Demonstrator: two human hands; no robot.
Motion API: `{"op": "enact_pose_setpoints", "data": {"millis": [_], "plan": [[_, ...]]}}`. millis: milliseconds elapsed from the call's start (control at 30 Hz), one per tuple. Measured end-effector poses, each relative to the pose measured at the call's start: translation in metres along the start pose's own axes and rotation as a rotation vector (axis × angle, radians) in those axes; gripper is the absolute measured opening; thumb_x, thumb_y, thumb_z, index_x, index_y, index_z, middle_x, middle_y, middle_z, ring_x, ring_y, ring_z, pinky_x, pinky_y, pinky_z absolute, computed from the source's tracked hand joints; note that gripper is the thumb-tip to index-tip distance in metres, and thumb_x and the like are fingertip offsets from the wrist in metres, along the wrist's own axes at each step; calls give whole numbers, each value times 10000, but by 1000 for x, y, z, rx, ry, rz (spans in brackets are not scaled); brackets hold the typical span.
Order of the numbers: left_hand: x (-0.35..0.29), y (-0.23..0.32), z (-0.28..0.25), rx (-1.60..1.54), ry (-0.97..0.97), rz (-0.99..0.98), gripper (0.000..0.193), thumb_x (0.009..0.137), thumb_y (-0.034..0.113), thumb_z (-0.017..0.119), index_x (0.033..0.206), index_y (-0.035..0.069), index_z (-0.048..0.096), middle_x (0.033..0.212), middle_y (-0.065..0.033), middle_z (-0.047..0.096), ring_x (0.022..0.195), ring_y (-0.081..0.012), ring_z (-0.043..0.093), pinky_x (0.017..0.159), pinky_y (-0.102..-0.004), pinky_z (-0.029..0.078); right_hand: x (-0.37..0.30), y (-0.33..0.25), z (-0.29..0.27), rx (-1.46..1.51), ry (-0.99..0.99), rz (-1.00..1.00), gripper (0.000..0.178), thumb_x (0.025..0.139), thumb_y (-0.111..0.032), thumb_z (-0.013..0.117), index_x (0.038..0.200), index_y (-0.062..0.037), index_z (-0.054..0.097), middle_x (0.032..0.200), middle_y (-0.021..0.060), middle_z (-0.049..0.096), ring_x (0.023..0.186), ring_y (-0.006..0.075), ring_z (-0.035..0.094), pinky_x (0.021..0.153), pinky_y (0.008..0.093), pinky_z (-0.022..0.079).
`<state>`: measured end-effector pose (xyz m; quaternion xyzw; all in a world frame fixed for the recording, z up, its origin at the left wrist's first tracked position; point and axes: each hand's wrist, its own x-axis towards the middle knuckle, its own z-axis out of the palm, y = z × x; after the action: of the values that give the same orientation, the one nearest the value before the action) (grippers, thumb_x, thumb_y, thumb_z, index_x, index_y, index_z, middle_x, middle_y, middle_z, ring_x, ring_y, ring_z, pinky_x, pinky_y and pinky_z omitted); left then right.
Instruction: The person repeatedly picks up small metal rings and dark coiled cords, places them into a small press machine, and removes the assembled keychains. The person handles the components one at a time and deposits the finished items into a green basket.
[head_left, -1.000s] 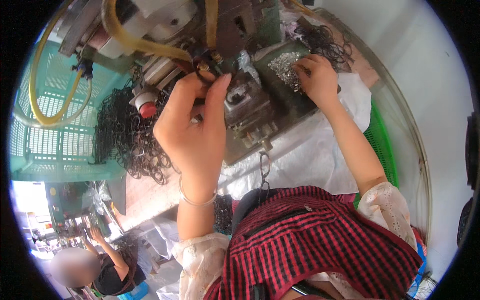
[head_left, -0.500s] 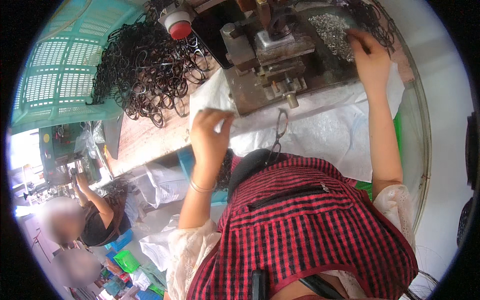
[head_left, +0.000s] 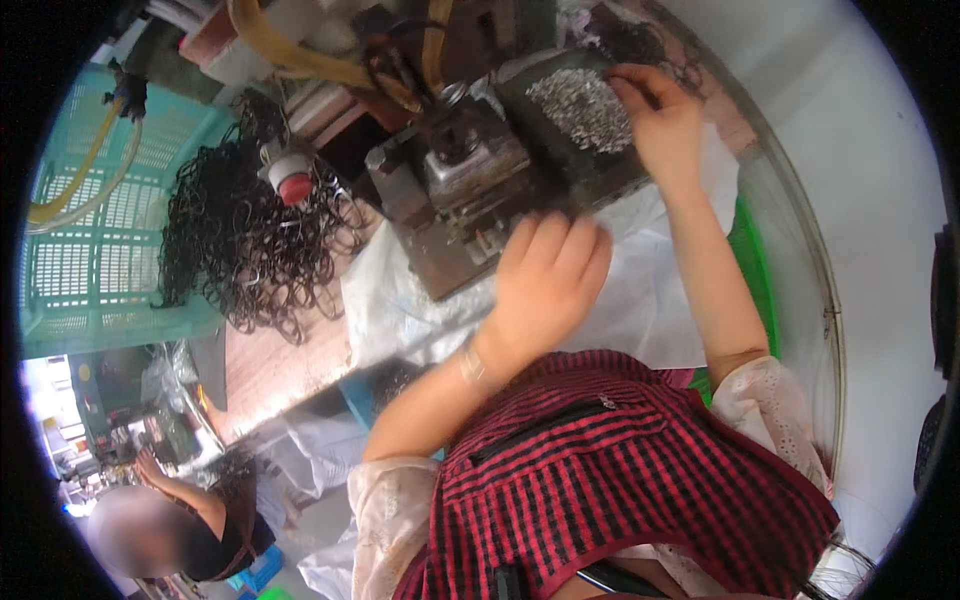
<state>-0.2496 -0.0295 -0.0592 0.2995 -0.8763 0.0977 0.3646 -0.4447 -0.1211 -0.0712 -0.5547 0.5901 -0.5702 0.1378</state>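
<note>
The left hand (head_left: 545, 285) hovers with its fingers spread open and holds nothing — it is just in front of the grey metal press machine (head_left: 465, 185), above the crinkly white plastic sheet (head_left: 640, 290) on the tabletop. The right hand (head_left: 665, 125) reaches far out to the dark tray of small shiny silver metal bits (head_left: 580, 105), which lies just right of the machine; its fingertips touch the pile, bent as if pinching, but I cannot tell if they hold a bit. A heap of black wire rings (head_left: 250, 250) lies well to the left, beside a teal plastic crate (head_left: 85, 260).
</note>
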Motion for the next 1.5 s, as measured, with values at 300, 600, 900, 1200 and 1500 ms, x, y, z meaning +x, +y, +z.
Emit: {"op": "enact_pose_setpoints", "data": {"millis": [300, 600, 900, 1200, 1500], "plan": [[-40, -48, -77, -140, -366, -634, 183, 808, 137, 722, 972, 55, 724, 936, -134, 688, 869, -316, 677, 731, -388, 537, -34, -45, -19, 33, -233, -7, 208, 861, -96, 704, 1064, -77, 747, 1006, 106, 733, 917, 198, 689, 827, 305, 517], [-153, -200, -120, 588, -270, -694, 237, 779, 68, 594, 949, 106, 755, 1089, -135, 679, 939, -334, 615, 801, -405, 504, -43, -89, 68, 588, -233, 70, 391, 801, 5, 722, 1182, -16, 638, 950, 99, 708, 880, 156, 679, 809, 292, 515], [-159, -230, -120, 522, -446, -436, 150, 755, 119, 658, 892, 100, 716, 1197, -112, 666, 906, -312, 600, 794, -417, 509, -51, -122, 60, 958, -335, 365, 434, 832, 11, 676, 1255, 12, 580, 1077, 78, 683, 995, 137, 627, 857, 270, 492], [-157, -240, -131, 406, -354, -422, 72, 792, 116, 641, 830, 63, 610, 875, -86, 620, 836, -303, 600, 727, -434, 495, -40, -96, 20, 492, -437, -14, 525, 837, 21, 620, 1349, 19, 505, 1244, 117, 639, 1185, 197, 582, 1039, 328, 421], [-115, -352, -179, 210, 767, -978, 132, 940, 101, 590, 1030, 6, 605, 828, -142, 686, 689, -251, 668, 643, -326, 504, -13, -2, 30, 164, -284, 3, 383, 883, 2, 613, 1265, -13, 612, 1218, 132, 666, 1130, 203, 622, 987, 324, 459]]}}
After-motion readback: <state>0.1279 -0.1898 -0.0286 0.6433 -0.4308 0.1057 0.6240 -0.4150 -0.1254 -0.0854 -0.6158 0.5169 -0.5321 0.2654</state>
